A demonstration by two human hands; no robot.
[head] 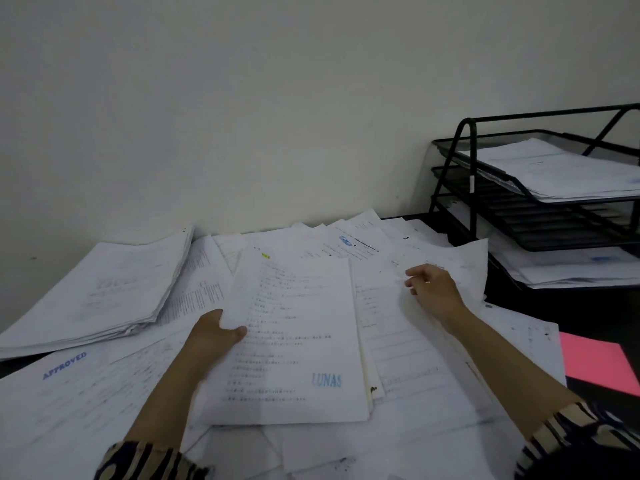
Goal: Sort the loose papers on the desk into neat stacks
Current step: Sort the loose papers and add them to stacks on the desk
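Observation:
White printed papers cover the dark desk (519, 303). My left hand (213, 336) grips the left edge of a small bundle of sheets (294, 341), thumb on top; its top page bears a blue "LUNAS" stamp. My right hand (434, 291) hovers over or touches a loose lined sheet (398, 341) to the right of the bundle, fingers loosely curled with nothing held. A thick squared stack of papers (100, 296) lies at the left. A sheet stamped "APPROVED" (65, 372) lies in front of that stack.
A black three-tier wire tray rack (460, 174) stands at the back right with papers in its top and bottom tiers. A pink sheet (595, 365) lies at the right edge. A pale wall rises just behind the desk.

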